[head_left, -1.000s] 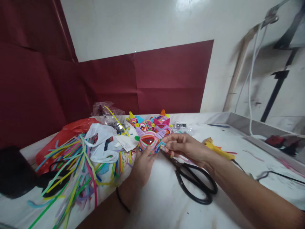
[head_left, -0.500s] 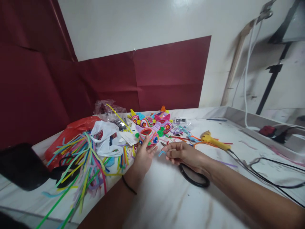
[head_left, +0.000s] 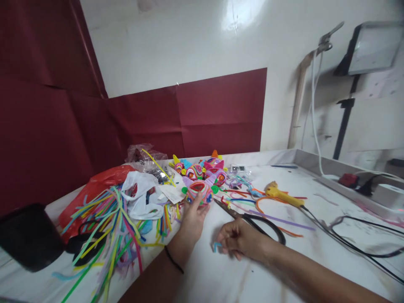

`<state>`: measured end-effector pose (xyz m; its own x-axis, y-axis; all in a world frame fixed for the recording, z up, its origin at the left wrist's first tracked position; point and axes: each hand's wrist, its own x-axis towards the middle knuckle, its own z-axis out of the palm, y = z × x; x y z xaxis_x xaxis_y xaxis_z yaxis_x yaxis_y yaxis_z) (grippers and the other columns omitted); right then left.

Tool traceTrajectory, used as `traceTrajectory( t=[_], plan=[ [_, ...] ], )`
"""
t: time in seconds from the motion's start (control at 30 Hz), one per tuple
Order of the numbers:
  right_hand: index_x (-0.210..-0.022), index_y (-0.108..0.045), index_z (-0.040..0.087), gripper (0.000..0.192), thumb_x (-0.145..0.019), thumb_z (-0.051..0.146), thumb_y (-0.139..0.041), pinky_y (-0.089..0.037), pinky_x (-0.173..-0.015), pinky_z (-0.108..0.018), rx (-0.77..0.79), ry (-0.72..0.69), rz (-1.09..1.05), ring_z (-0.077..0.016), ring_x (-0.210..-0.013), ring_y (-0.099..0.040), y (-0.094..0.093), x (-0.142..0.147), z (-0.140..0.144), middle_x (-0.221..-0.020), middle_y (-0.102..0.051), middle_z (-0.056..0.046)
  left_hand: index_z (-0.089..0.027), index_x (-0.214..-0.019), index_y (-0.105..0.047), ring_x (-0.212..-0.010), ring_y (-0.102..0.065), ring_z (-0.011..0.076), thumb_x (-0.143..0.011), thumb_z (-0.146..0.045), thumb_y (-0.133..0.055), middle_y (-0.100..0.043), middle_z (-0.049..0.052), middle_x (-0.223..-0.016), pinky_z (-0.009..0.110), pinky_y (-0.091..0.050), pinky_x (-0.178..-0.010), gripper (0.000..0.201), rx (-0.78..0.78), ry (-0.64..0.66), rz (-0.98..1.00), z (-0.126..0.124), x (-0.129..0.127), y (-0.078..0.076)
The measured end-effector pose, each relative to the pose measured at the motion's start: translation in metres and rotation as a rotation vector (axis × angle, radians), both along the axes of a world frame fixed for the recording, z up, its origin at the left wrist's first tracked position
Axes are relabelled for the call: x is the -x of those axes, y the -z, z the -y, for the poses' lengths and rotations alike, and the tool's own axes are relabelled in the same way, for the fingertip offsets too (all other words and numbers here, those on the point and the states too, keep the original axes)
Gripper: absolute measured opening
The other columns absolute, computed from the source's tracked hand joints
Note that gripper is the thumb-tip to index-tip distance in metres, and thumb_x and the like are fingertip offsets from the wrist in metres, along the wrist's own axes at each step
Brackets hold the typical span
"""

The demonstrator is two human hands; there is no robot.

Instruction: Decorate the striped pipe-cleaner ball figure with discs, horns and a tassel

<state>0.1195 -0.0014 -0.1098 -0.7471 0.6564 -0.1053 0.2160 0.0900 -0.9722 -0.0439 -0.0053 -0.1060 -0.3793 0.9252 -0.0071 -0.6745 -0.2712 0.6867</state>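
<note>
Pinching a short blue pipe-cleaner piece between thumb and fingertips, your right hand sits low on the white table, fingers curled shut around it. Your left hand lies at its 10 o'clock, fingers spread flat, tips touching the striped pink craft figure. Black scissors lie at 1 o'clock of the right hand, just beside it. Yellow glue gun further out at 2 o'clock. Loose pipe-cleaner pile at 9 o'clock of the left hand.
</note>
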Motion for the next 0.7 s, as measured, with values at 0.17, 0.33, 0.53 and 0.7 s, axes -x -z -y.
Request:
traceTrajectory(
  t=[0.17,0.33,0.53,0.7],
  plan=[
    [-0.066,-0.064,0.017,0.015,-0.059,0.015,-0.051,-0.034,-0.04,-0.021,-0.099,0.0,0.041,-0.0075,-0.038,-0.046,0.003,-0.004,-0.001,-0.057,-0.061,0.003,-0.038,-0.142,-0.037,-0.107,-0.065,0.0215,-0.072,-0.023,-0.083,-0.053,0.006,-0.144,0.038,-0.053,-0.089,0.085,0.038,0.014,-0.108,0.003,-0.009,-0.001],
    [-0.066,-0.059,0.018,0.005,-0.071,0.019,-0.06,-0.03,-0.043,-0.022,-0.293,0.15,0.02,-0.0083,-0.041,-0.044,-0.002,-0.011,-0.004,-0.049,-0.05,0.005,-0.032,-0.124,-0.051,-0.115,-0.061,0.0231,-0.071,-0.028,-0.085,-0.061,0.004,-0.132,0.037,-0.051,-0.091,0.063,0.014,0.037,-0.201,0.008,-0.017,-0.001],
    [-0.083,-0.056,0.017,0.048,-0.066,0.057,-0.077,-0.022,-0.039,-0.02,0.095,0.396,-0.278,-0.0066,-0.046,-0.05,-0.012,-0.009,-0.012,-0.072,-0.056,0.003,-0.027,-0.118,-0.053,-0.112,-0.064,0.0242,-0.065,-0.029,-0.089,-0.068,0.005,-0.118,0.037,-0.052,-0.093,0.064,-0.009,0.068,-0.219,0.01,-0.024,0.001],
    [-0.083,-0.055,0.017,0.057,-0.06,0.062,-0.082,-0.026,-0.038,-0.017,0.253,0.361,-0.413,-0.0071,-0.055,-0.058,-0.014,-0.007,-0.012,-0.086,-0.06,-0.001,-0.026,-0.122,-0.054,-0.108,-0.068,0.0243,-0.068,-0.03,-0.087,-0.07,0.007,-0.118,0.037,-0.053,-0.094,0.063,-0.067,0.135,-0.24,0.012,-0.028,0.002]
  ],
)
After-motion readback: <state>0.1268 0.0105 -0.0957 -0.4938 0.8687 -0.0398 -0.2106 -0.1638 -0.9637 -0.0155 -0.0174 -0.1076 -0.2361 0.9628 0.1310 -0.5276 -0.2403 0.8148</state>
